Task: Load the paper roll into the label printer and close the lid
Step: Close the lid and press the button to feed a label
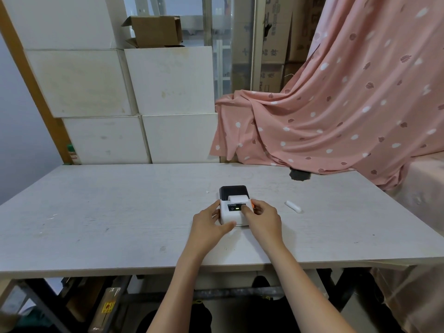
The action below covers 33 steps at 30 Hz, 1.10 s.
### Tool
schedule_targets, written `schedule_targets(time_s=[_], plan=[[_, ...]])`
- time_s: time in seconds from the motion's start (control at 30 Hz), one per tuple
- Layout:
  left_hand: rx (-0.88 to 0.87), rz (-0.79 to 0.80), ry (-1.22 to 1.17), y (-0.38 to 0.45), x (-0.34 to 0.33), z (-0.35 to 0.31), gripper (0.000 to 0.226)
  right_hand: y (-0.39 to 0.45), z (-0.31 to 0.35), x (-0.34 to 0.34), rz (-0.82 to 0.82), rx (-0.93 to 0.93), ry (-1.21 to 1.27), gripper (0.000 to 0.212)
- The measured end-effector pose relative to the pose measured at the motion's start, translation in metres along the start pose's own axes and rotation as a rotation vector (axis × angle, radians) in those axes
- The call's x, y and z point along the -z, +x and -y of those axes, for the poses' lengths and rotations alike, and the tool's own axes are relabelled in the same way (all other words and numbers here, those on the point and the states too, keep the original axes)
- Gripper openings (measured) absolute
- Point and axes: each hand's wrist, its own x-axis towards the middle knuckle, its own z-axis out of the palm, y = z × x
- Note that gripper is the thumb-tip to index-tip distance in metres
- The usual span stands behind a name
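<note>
A small white label printer (231,216) with a black rear part stands in the middle of the table, a green light lit on its front panel. White paper (237,198) shows at the top where the white body meets the black part. My left hand (211,223) holds the printer's left side, thumb across its front lower edge. My right hand (260,216) holds the right side, thumb pressing on the top panel, fingers curled by an orange tab (252,203). A small white roll (293,207) lies on the table to the right.
The pale wooden table (120,224) carries the printer. White boxes (134,104) are stacked behind it on the left, and a pink patterned cloth (336,111) drapes over things at the back right. A dark scrap (299,175) lies at the cloth's edge.
</note>
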Motion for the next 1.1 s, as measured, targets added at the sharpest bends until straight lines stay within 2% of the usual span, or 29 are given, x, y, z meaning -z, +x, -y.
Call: schedule_targets(time_s=[0.13, 0.27, 0.5, 0.7, 0.97, 1.1], plan=[[-0.012, -0.004, 0.012, 0.0009, -0.0001, 0.0011, 0.069, 0.0026, -0.0006, -0.0016, -0.001, -0.039, 0.007, 0.031], [-0.013, -0.005, 0.018, 0.0005, 0.0000, 0.0010, 0.069, 0.0046, 0.0001, -0.0015, -0.001, -0.043, 0.032, 0.021], [-0.043, -0.005, 0.030, -0.0007, -0.0002, -0.0008, 0.068, -0.0010, -0.0034, 0.0015, 0.002, 0.039, 0.005, 0.024], [-0.045, -0.003, 0.023, 0.0002, 0.0002, -0.0001, 0.068, -0.0003, -0.0050, 0.0026, 0.022, 0.036, 0.026, 0.031], [-0.053, 0.002, 0.012, 0.0001, 0.0011, 0.0007, 0.065, -0.0012, -0.0047, 0.0026, 0.021, 0.044, 0.043, 0.030], [-0.061, 0.014, 0.004, 0.0001, 0.0008, 0.0015, 0.061, -0.0019, -0.0036, 0.0038, 0.022, 0.045, 0.047, 0.020]])
